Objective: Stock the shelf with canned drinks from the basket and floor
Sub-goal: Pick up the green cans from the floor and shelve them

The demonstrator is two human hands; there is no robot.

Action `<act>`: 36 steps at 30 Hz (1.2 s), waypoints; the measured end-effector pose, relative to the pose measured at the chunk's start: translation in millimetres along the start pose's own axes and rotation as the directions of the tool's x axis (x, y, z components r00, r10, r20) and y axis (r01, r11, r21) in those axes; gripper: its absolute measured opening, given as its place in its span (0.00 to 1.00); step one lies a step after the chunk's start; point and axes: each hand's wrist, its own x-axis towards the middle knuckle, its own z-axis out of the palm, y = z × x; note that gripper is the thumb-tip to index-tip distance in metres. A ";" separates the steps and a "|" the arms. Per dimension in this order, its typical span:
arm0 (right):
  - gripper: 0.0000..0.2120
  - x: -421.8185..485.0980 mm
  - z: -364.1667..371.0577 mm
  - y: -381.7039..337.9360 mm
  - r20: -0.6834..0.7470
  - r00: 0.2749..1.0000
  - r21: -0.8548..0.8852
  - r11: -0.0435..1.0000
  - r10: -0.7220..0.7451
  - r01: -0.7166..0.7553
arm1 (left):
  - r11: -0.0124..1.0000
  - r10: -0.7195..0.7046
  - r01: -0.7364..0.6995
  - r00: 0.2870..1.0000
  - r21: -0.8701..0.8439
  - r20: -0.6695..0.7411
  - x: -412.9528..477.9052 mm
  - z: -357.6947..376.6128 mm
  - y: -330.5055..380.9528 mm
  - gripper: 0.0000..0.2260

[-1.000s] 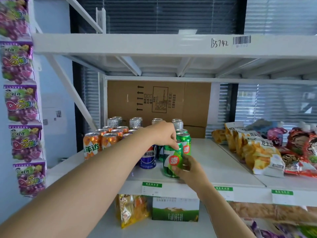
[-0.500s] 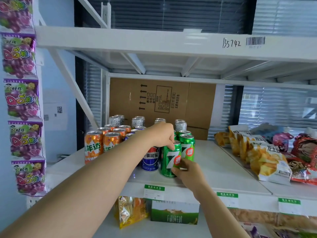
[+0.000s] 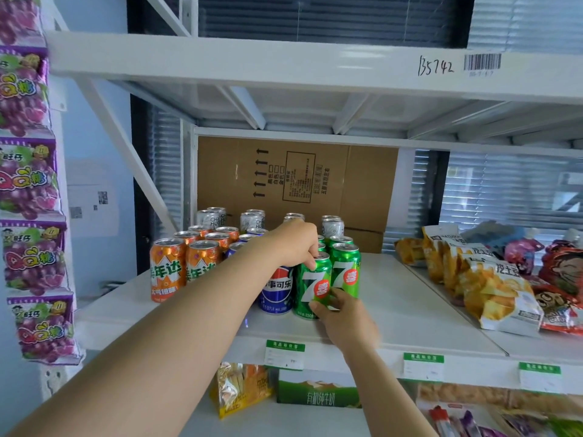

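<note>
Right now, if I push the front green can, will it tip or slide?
Probably slides: the front green can stands upright on the smooth white shelf, flanked by the blue can. Its undented wall looks stiff. Laid sideways, it would likely roll.

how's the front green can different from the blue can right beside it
The green can shows a white 7 and red dot; the blue can a red, white and blue emblem. The left hand grips the green can's top and the right hand its lower part; neither holds the blue can. Both stand upright, side by side, at the shelf front.
</note>
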 end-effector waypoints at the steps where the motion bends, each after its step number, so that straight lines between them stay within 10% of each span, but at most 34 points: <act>1: 0.24 -0.5 -0.7 -0.8 -0.001 1.000 -0.001 1.000 0.001 -0.001 | 1.000 -0.004 0.004 1.000 -0.010 -0.003 -1.0 0.2 -0.6 0.17; 13: 0.20 -6.8 -22.9 -8.2 0.103 0.993 0.375 0.923 0.051 -0.087 | 0.985 -0.096 0.070 0.982 -0.157 -0.161 -33.2 13.6 3.6 0.17; 18: 0.18 -37.6 -35.4 -5.4 -0.151 0.987 0.627 0.777 0.047 0.059 | 0.705 -0.424 -0.072 0.754 -0.705 -0.501 -77.1 43.6 9.1 0.10; 20: 0.17 -56.9 -29.5 -3.4 -0.275 0.957 0.656 0.746 0.091 0.118 | 0.437 -0.539 -0.122 0.758 -0.891 -0.368 -96.0 57.4 17.1 0.09; 24: 0.14 -90.9 -9.5 -1.9 -0.326 0.944 0.627 0.760 0.054 0.173 | 0.226 -0.564 -0.064 0.805 -0.972 -0.184 -128.4 89.1 22.9 0.05; 36: 0.18 -168.6 61.6 106.0 -0.079 0.988 0.552 0.832 0.131 -0.066 | 0.053 -0.608 0.165 0.788 -0.985 0.099 -215.9 231.8 22.5 0.07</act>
